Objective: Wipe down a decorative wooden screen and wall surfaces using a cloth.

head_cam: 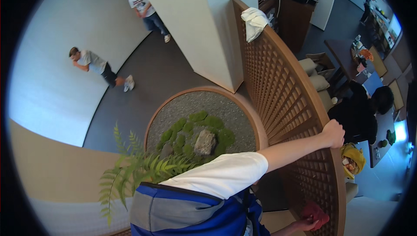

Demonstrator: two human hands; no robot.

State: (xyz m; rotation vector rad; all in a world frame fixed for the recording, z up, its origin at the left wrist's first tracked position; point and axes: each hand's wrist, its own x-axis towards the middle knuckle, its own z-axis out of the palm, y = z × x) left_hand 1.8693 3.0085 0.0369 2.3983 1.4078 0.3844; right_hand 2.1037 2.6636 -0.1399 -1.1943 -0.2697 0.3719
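Observation:
My left hand grips the wooden top rail of a curved lattice screen, its fingers curled over the edge. Lower down, my right hand holds a red cloth against the lattice. The cloth is bunched and hides part of the fingers. A white cloth hangs over the far end of the same rail. My outstretched left arm passes in front of part of the lattice.
A round planter holds gravel, moss, a rock and a fern. Two people stand near the white wall. Past the screen are a seated person, tables, cushions and a yellow bag.

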